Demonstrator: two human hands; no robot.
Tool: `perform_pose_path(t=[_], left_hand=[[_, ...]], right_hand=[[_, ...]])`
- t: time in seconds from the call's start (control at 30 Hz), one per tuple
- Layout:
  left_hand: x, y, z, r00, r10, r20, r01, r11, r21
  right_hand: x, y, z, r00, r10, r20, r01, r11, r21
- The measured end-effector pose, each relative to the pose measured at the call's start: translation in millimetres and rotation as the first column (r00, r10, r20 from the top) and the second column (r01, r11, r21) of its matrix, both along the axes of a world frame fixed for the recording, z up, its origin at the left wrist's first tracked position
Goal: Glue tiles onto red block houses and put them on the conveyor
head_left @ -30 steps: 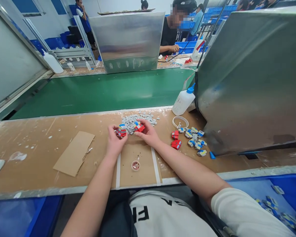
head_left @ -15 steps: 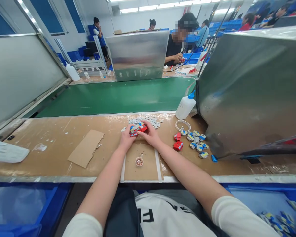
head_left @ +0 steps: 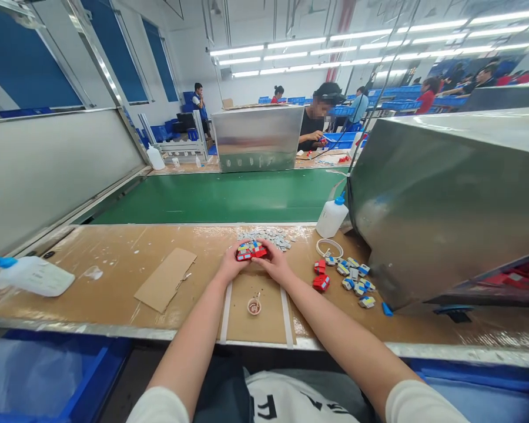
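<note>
My left hand is closed around a small red toy car with blue and yellow on top. My right hand grips another red toy car, side by side with the first; whether they touch I cannot tell. Both are held just above the table, in front of a spread of small grey pieces. Below the hands stands a little cup of dark reddish stuff with a thin stick in it. Two red toy cars lie to the right, beside several grey, blue and yellow toy parts.
A blue-capped squeeze bottle and a white tape ring are at the right; another bottle lies at the left. Cardboard rests nearby. A metal box borders the right. Beyond the green belt a person works.
The view has tilted up, so the scene sits lower. My hands have brought the two red toy cars closer together, level with each other.
</note>
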State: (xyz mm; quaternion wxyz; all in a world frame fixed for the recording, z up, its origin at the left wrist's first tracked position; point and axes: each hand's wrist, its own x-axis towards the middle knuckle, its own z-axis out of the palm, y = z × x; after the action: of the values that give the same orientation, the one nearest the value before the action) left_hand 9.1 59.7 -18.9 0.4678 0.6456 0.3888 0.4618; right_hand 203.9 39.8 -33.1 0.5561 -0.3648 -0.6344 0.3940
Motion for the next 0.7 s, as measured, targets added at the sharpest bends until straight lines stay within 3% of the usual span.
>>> perform_pose_path(t=[0.33, 0.5, 0.57, 0.7], left_hand=[[-2, -4, 9.2, 0.997, 0.075, 0.014, -0.075, 0.997, -0.012], [-13, -5, 25.7, 0.965, 0.19, -0.181, -0.171, 0.978, 0.116], [-13, -5, 30.9, 0.959, 0.194, -0.207, -0.176, 0.979, 0.103], [-3, -5, 31.8, 0.991, 0.133, 0.005, -0.133, 0.991, 0.005]], right_hand=[[-1, 5, -5.5, 0.996, 0.023, -0.088, -0.025, 0.999, -0.022], [-1, 5, -3.5, 0.993, 0.035, -0.117, -0.039, 0.999, -0.028], [-2, 5, -1.1, 0.99, 0.03, -0.135, -0.036, 0.999, -0.04], [-2, 6, 3.4, 0.98, 0.005, -0.2, -0.016, 0.998, -0.054]])
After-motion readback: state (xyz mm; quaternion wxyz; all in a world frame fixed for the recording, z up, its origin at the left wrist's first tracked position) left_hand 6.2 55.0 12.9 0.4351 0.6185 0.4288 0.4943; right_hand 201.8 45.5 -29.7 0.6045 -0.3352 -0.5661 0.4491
